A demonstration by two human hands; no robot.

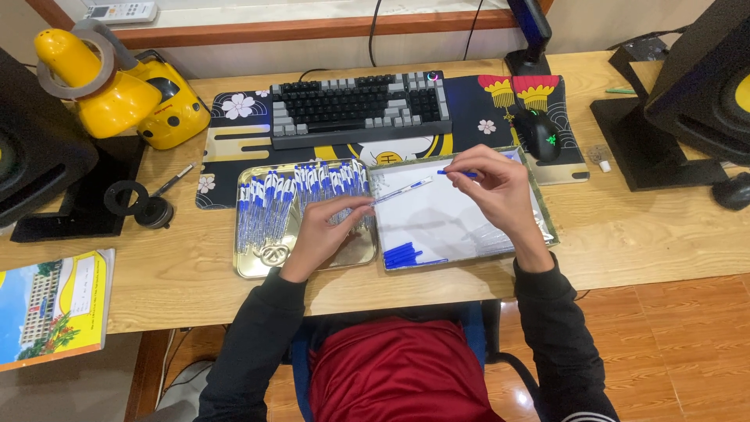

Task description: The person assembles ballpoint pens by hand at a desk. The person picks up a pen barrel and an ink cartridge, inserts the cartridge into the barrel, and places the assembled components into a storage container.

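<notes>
Two hands (pixel 320 234) (pixel 500 191), one clear blue pen (pixel 402 190)

**Two trays side by side at the desk's front edge**

A metal tray (pixel 254 270) lies left, packed with ballpoint pens (pixel 273 199). Just right of it, touching, lies a white tray (pixel 461 227) with a few pen caps (pixel 402 254) at its near left corner. The left hand (pixel 320 234) rests over the metal tray, holding a pen (pixel 402 190) across the seam. The right hand (pixel 500 191) hovers over the white tray. Behind both trays sits a keyboard (pixel 359 105) on a desk mat (pixel 234 148), with a mouse (pixel 539 133) to its right.
</notes>
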